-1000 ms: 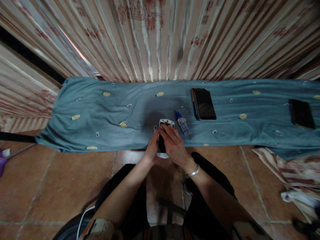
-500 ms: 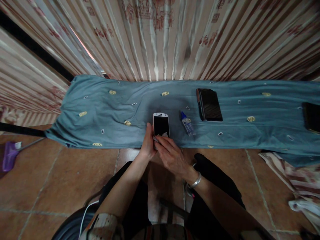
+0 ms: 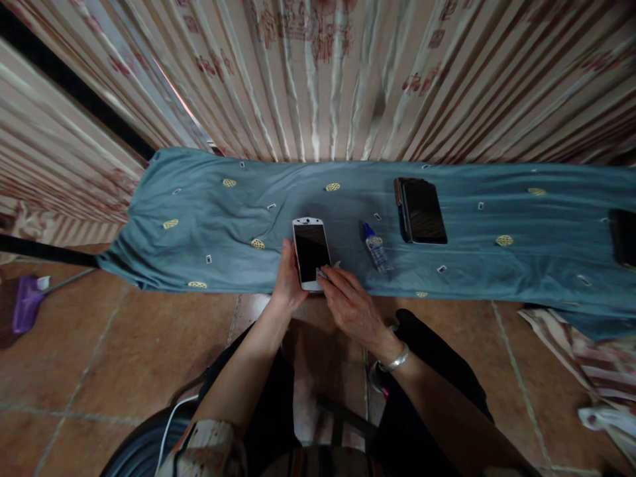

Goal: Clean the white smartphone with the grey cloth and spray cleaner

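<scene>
A white smartphone (image 3: 311, 248) with a dark screen lies in my left hand (image 3: 288, 275), which grips it along its left side and lower end. My right hand (image 3: 350, 305) has its fingers pinched around a small pale cloth (image 3: 337, 265), at the phone's lower right corner. Only edges of the cloth show past the fingertips. To the right of the phone, a small clear bottle with a blue cap (image 3: 376, 249) lies on its side on the blue-green patterned cloth cover (image 3: 238, 218).
Dark phones or tablets (image 3: 422, 211) lie stacked right of the bottle. Another dark device (image 3: 624, 237) is at the far right. Striped curtains (image 3: 318, 79) hang behind the narrow covered surface. A purple broom head (image 3: 28, 305) rests on the tiled floor (image 3: 163, 351).
The phone has shifted slightly left and tilted, with more of its lower end showing. My right hand has moved to the right with the cloth, toward the phone's lower right edge.
</scene>
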